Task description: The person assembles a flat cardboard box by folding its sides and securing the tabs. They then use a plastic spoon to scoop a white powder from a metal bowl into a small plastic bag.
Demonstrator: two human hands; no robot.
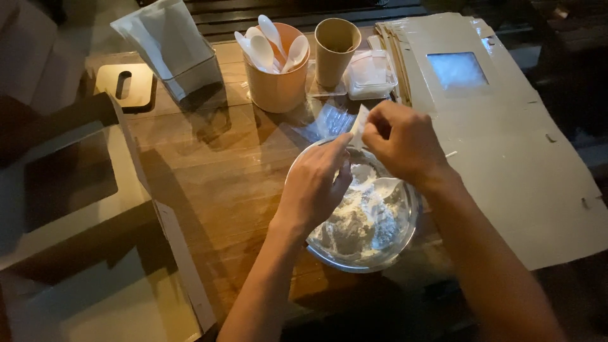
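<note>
A round metal bowl (pixel 405 244) filled with small white wrapped pieces (pixel 370 212) sits on the wooden table at the middle. Both of my hands hover over its far rim. My left hand (pixel 316 183) and my right hand (pixel 402 142) pinch the same small white packet (pixel 360 121) between their fingertips, just above the bowl's back edge. The fingers hide most of the packet.
Behind the bowl stand a paper cup of white plastic spoons (pixel 277 79), an empty paper cup (pixel 335 47), a small clear plastic container (pixel 370 75) and a napkin holder (pixel 174 47). Flattened windowed cardboard boxes (pixel 506 126) lie right; another cardboard box (pixel 82 209) lies left.
</note>
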